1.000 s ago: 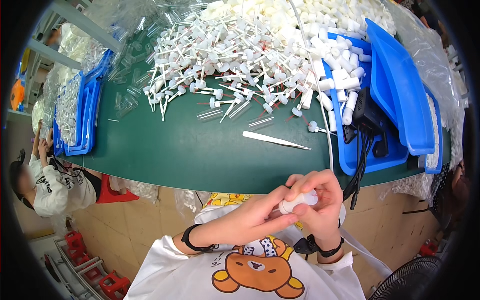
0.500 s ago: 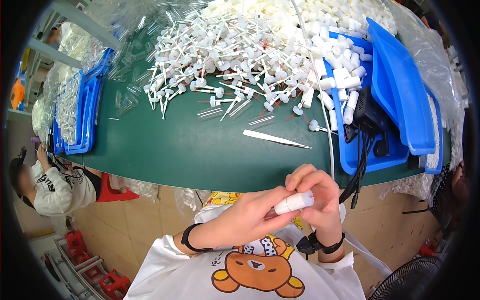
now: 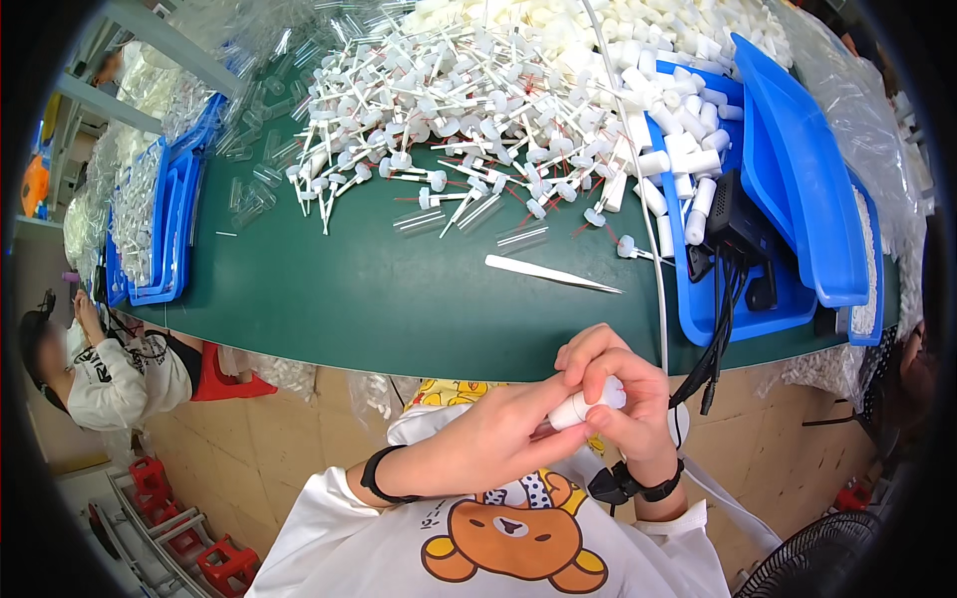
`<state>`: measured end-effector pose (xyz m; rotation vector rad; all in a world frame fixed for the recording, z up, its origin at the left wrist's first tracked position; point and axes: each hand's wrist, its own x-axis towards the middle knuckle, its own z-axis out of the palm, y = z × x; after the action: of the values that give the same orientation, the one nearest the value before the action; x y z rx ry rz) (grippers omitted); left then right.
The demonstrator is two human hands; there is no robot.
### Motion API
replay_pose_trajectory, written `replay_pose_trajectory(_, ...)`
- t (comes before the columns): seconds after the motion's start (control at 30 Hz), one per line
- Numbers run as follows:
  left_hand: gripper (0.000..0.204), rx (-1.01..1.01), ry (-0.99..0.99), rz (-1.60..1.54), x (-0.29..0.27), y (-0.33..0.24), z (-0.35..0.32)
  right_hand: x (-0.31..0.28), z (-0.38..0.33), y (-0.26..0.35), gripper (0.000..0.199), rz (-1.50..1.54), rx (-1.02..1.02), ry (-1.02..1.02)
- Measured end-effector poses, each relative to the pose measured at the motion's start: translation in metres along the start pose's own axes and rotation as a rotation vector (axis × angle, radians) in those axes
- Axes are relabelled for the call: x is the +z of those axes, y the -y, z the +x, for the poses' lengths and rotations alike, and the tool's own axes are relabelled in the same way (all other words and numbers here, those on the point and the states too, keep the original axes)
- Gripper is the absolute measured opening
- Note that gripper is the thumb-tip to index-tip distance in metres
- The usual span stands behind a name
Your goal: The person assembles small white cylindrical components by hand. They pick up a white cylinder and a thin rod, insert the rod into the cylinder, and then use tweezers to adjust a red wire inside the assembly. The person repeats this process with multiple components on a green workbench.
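Item: white pump piece (image 3: pixel 586 407), pinched between our left hand (image 3: pixel 498 439) and right hand (image 3: pixel 623 399), below the green table (image 3: pixel 329 299) edge. Since a second ago, lowered slightly, tilted; assembly seemingly ongoing.

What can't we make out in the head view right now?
- Small white cylindrical part: mostly covered by the left hand and right hand; its lower end is hidden.
- Black device in the blue bin: partly hidden behind the tilted blue lid.
- White pump parts at the pile's far side: too small and bent by the fisheye rim to count.
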<state>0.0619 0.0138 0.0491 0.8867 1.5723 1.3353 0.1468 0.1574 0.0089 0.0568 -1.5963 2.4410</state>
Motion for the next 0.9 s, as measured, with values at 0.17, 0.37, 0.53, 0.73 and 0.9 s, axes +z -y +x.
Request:
replay_pose_trajectory(0.17, 0.021, 0.016, 0.052, 0.042, -0.003, 0.007, -0.001, -0.007, 0.004, 0.001, 0.009, -0.112, 0.005, 0.107)
replay_pose_trajectory(0.37, 0.02, -0.035, 0.079, 0.033, -0.004, 0.004, 0.002, -0.006, 0.0, 0.004, 0.012, -0.116, 0.01, 0.093)
replay_pose_trajectory(0.53, 0.023, 0.001, 0.05, 0.018, -0.001, -0.002, 0.003, 0.0, 0.0, 0.011, 0.02, 0.068, 0.025, -0.021)
replay_pose_trajectory(0.73, 0.025, 0.039, 0.052, 0.024, 0.0, 0.004, 0.002, -0.012, 0.0, 0.009, 0.02, -0.225, -0.108, 0.077)
replay_pose_trajectory(0.9, 0.025, 0.033, 0.023, 0.032, 0.0, 0.002, 0.003, -0.003, -0.003, 0.005, 0.017, -0.285, -0.112, 0.026)
